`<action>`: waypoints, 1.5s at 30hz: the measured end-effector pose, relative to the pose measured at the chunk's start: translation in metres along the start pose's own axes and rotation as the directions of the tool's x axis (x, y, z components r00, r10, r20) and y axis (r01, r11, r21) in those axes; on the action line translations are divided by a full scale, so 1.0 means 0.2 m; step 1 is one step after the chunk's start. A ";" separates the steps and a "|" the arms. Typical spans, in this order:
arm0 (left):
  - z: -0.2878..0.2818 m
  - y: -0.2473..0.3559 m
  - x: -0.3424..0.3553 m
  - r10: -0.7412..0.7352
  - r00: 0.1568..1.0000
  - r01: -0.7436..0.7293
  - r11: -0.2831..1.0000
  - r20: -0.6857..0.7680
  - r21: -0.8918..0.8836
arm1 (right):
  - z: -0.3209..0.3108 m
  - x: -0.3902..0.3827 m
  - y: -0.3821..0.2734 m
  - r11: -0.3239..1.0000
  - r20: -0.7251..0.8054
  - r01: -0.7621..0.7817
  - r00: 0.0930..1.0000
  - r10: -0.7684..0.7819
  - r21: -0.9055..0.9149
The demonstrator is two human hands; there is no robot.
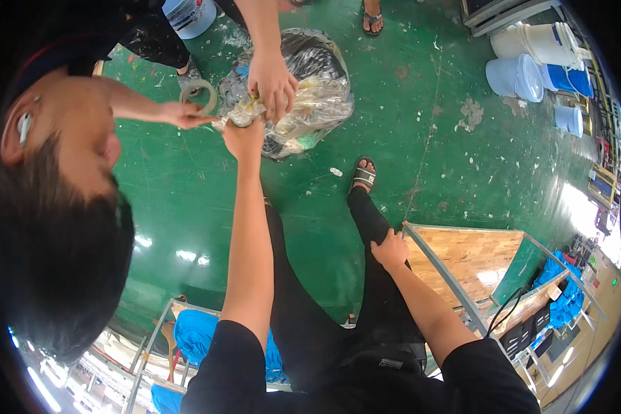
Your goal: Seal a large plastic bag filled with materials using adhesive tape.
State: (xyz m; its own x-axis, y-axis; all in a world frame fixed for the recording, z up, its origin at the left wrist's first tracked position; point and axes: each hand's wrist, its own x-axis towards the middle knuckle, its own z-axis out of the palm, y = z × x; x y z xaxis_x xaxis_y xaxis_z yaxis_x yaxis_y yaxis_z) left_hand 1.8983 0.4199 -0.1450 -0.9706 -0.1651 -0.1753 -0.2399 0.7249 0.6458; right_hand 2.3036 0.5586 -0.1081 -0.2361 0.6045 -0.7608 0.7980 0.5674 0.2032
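A big clear plastic bag (317, 83), stuffed with dark and pale waste, sits on the floor at the top middle. My left hand (245, 140) is closed round its bunched-up neck (247, 110). Beside my fingers, a co-worker's hand (272, 83) presses on the same gathered plastic. The co-worker's other hand (183, 115) holds a roll of tape (199, 98) left of the neck, its fingers close to the plastic. My right hand (391, 250) rests over my right knee, fingers laid on the dark trouser leg, holding nothing.
The co-worker's head (62, 228) leans in at the left. Several buckets (514, 77) stand at the upper right, and another bucket (190, 17) is behind the co-worker. A metal-framed wooden table (462, 255) is close to my right arm. Another person's foot (372, 17) shows at the top.
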 end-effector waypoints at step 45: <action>0.02 0.08 -0.05 0.120 0.990 -0.125 0.990 -0.072 -0.062 | -0.03 -0.02 -0.04 1.000 -0.006 -0.021 1.000 0.021 -0.005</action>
State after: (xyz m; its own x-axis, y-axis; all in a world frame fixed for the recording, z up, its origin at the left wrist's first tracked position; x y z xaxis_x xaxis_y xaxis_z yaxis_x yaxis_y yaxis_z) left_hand 1.9049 0.4357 -0.1348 -0.9913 -0.1246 -0.0421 -0.1176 0.6966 0.7078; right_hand 2.2951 0.5543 -0.1030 -0.2226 0.6197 -0.7526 0.8001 0.5572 0.2222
